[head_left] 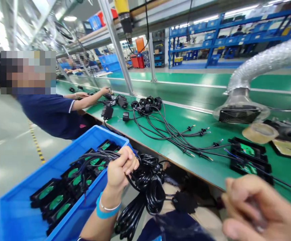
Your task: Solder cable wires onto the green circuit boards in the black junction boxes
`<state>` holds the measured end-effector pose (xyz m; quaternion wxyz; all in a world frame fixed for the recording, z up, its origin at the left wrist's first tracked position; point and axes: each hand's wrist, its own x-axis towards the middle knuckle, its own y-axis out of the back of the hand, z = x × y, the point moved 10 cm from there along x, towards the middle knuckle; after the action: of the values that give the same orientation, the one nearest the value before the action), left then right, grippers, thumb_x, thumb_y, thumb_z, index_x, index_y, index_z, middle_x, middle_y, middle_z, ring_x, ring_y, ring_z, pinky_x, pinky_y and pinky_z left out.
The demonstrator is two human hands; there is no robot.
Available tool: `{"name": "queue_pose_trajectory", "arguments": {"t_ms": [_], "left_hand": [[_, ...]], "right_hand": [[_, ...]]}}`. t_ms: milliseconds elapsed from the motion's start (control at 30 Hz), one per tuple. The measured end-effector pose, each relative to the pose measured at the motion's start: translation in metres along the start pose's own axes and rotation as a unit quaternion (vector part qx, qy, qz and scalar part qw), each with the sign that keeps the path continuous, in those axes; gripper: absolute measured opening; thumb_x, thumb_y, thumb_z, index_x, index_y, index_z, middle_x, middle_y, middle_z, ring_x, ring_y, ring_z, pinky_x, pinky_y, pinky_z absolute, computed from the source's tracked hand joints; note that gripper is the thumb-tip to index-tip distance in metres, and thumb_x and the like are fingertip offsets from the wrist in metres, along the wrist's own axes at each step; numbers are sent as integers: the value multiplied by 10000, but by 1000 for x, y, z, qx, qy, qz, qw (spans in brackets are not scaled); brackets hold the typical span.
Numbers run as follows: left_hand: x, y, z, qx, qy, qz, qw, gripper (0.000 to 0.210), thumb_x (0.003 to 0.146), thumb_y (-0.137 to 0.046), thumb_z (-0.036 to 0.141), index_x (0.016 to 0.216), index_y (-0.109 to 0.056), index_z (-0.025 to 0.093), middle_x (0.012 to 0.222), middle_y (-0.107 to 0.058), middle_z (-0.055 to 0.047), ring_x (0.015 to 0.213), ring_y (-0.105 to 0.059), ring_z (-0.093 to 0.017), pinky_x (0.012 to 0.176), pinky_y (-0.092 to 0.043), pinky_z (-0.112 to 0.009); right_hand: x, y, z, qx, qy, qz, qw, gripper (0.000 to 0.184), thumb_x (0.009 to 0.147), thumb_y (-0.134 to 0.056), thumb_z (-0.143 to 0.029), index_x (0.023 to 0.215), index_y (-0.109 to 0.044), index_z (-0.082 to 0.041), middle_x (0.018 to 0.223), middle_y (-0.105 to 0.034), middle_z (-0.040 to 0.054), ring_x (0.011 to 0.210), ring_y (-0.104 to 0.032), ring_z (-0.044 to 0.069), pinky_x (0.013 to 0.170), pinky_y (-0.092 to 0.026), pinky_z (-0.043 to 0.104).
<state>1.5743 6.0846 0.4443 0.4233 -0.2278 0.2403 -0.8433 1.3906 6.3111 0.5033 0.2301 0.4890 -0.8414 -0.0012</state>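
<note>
Cables [148, 182], coiled and black, hung bunched in the closed left hand [120, 169] just off the bench's near edge beside the blue bin [22, 201] (fans packed inside), while the blurred right hand [258, 207] curled, holding nothing I could make out, with more leads [170, 132] unsorted on the bench [210, 167].

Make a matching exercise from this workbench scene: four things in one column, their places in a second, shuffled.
Things:
1. left hand
2. blue bin
3. silver duct
4. tape roll

Places:
A. on the green bench, beside the duct's mouth
B. gripping a bundle of black cables
C. curving down at the right
D. at lower left, holding black fan units

Pairs: 1-B, 2-D, 3-C, 4-A
</note>
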Motion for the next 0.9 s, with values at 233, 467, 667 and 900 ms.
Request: {"name": "queue_pose_trajectory", "arguments": {"t_ms": [233,467,667,900], "left_hand": [[6,-9,-11,8,0,-62,998,312,924,-500,326,672,-548,149,389,-199,103,332,-196,-29,471,-324,-187],[22,-16,-16,-2,-16,-103,995,232,918,-530,346,806,-561,146,396,-283,107,322,-286,-27,458,-350,-173],[9,-14,25,-92,-142,12,985,222,839,-656,366,924,-516,216,543,-412,109,311,-291,-7,368,-367,-144],[-27,17,88,-117,-329,207,914,375,697,-781,433,863,-553,187,585,-398,96,374,-338,2,331,-275,-119]], "right_hand": [[282,25,-94,-550,205,100,804,681,801,-283,-544,1057,-642,-25,1065,-630,147,1136,-552,319,900,-402,374],[263,-106,26,-533,106,-327,774,641,772,-593,-467,1326,-538,-149,1348,-523,117,1215,-518,300,1025,-391,410],[58,-128,47,-380,63,-476,791,814,752,-648,-422,1474,-316,-247,1458,-386,60,1288,-457,285,1068,-430,389],[11,-90,136,-288,-44,-391,873,946,715,-683,-494,1500,-223,-233,1519,-288,98,1369,-348,285,1118,-351,440]]}}
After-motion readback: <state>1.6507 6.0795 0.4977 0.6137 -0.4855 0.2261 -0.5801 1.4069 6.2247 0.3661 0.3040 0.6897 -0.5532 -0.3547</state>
